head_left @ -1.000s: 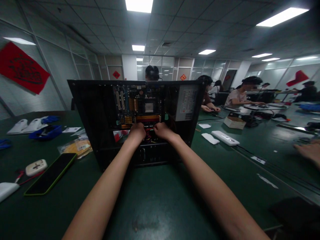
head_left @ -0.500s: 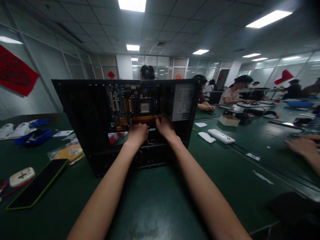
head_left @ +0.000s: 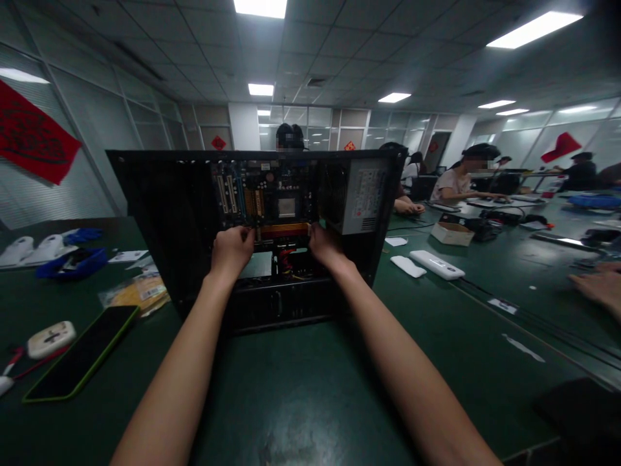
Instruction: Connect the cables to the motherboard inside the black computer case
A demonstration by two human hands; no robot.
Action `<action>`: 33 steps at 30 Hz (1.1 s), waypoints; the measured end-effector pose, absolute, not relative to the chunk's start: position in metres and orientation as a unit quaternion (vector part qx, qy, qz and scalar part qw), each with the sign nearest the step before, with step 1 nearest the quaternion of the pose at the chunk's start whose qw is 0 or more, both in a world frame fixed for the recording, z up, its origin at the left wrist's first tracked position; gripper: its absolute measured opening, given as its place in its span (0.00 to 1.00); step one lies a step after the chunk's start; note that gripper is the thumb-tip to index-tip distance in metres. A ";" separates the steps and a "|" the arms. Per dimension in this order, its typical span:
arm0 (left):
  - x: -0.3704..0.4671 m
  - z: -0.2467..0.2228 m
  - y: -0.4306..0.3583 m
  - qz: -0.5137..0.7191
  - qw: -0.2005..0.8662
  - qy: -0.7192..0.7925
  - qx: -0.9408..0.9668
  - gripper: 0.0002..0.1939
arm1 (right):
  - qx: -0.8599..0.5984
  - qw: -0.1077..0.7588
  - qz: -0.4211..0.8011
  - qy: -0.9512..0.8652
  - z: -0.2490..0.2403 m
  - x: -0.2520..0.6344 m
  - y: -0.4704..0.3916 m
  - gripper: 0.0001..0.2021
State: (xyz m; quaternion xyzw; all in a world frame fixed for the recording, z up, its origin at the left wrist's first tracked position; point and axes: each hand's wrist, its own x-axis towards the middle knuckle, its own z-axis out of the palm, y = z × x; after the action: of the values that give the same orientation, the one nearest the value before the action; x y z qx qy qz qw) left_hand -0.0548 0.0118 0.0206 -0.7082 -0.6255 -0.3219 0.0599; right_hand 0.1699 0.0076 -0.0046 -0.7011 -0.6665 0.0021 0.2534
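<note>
An open black computer case (head_left: 272,304) stands on the green table, its inside facing me. A motherboard (head_left: 245,184) with a square silver processor (head_left: 286,207) is inside, with a silver power supply (head_left: 363,197) to its right. Below the processor runs an orange-gold memory strip (head_left: 284,229). My left hand (head_left: 233,249) is closed near the strip's left end; what its fingers pinch is too small to make out. My right hand (head_left: 325,244) is closed at the strip's right end, its fingertips partly hidden. Red wires (head_left: 287,259) show between the hands, lower down.
A phone (head_left: 82,353), a yellow packet (head_left: 140,294) and a blue tray (head_left: 72,262) lie left of the case. On the right are a white device (head_left: 436,264), a small box (head_left: 452,233) and another person's hand (head_left: 599,285). People sit beyond.
My left hand has moved left along the memory strip, uncovering more of it and the red wires. My right hand stays near the strip's right end. The view has shifted slightly.
</note>
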 end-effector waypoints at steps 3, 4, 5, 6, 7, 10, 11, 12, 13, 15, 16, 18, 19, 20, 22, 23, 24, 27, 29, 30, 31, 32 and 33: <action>-0.056 0.015 0.020 -0.323 0.046 -0.617 -0.717 0.19 | -0.706 0.282 -0.001 -0.649 -0.003 0.168 0.007 0.16; -0.055 0.014 0.021 -0.318 0.046 -0.615 -0.720 0.19 | -0.705 0.285 0.004 -0.650 -0.003 0.167 0.007 0.16; -0.053 0.013 0.021 -0.311 0.047 -0.615 -0.723 0.19 | -0.704 0.287 0.007 -0.649 -0.002 0.167 0.007 0.15; -0.052 0.013 0.021 -0.305 0.049 -0.616 -0.725 0.19 | -0.705 0.290 0.009 -0.648 -0.002 0.166 0.007 0.15; -0.051 0.013 0.020 -0.300 0.051 -0.618 -0.725 0.20 | -0.706 0.293 0.012 -0.645 -0.002 0.166 0.007 0.15; -0.048 0.013 0.016 -0.294 0.062 -0.622 -0.723 0.22 | -0.703 0.310 0.037 -0.639 -0.003 0.168 0.008 0.15; -0.047 0.013 0.015 -0.293 0.066 -0.624 -0.722 0.22 | -0.698 0.320 0.053 -0.638 -0.004 0.169 0.009 0.15; -0.047 0.013 0.015 -0.290 0.070 -0.625 -0.721 0.22 | -0.692 0.331 0.072 -0.638 -0.005 0.170 0.010 0.16; -0.046 0.012 0.014 -0.288 0.074 -0.625 -0.722 0.21 | -0.684 0.340 0.092 -0.639 -0.006 0.171 0.010 0.17; -0.045 0.012 0.014 -0.281 0.085 -0.623 -0.725 0.21 | -0.673 0.352 0.130 -0.638 -0.007 0.172 0.011 0.19; -0.044 0.012 0.014 -0.278 0.090 -0.620 -0.728 0.21 | -0.670 0.354 0.143 -0.637 -0.008 0.172 0.011 0.19; -0.044 0.011 0.016 -0.277 0.100 -0.613 -0.733 0.21 | -0.668 0.357 0.156 -0.634 -0.008 0.172 0.012 0.19; -0.045 0.011 0.017 -0.277 0.102 -0.611 -0.735 0.21 | -0.670 0.358 0.155 -0.632 -0.007 0.172 0.012 0.19; -0.045 0.011 0.018 -0.277 0.102 -0.609 -0.736 0.21 | -0.672 0.358 0.151 -0.631 -0.007 0.172 0.012 0.19; -0.045 0.012 0.020 -0.275 0.097 -0.610 -0.737 0.21 | -0.678 0.354 0.141 -0.628 -0.007 0.171 0.012 0.18; -0.045 0.012 0.020 -0.273 0.092 -0.612 -0.737 0.21 | -0.681 0.352 0.138 -0.627 -0.008 0.171 0.013 0.18; -0.045 0.013 0.020 -0.271 0.087 -0.613 -0.737 0.20 | -0.684 0.350 0.136 -0.626 -0.008 0.171 0.013 0.17; -0.044 0.017 0.019 -0.273 0.075 -0.611 -0.739 0.20 | -0.688 0.348 0.130 -0.623 -0.009 0.172 0.015 0.16; -0.043 0.019 0.018 -0.282 0.058 -0.610 -0.738 0.20 | -0.689 0.346 0.124 -0.625 -0.009 0.171 0.015 0.17; -0.042 0.021 0.017 -0.288 0.045 -0.611 -0.736 0.20 | -0.690 0.345 0.121 -0.625 -0.009 0.171 0.016 0.18; -0.042 0.022 0.016 -0.294 0.027 -0.612 -0.734 0.20 | -0.691 0.344 0.118 -0.625 -0.009 0.171 0.016 0.18; -0.042 0.022 0.016 -0.300 0.007 -0.613 -0.731 0.21 | -0.692 0.343 0.116 -0.625 -0.009 0.171 0.016 0.18; -0.041 0.023 0.015 -0.306 -0.012 -0.615 -0.727 0.21 | -0.693 0.342 0.114 -0.624 -0.009 0.170 0.016 0.17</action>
State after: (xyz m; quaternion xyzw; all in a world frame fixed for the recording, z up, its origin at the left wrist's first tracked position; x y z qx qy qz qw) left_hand -0.0411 0.0155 0.0230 -0.7268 -0.6151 -0.3055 -0.0117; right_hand 0.1703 0.0164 -0.0085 -0.6931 -0.6243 0.1141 0.3420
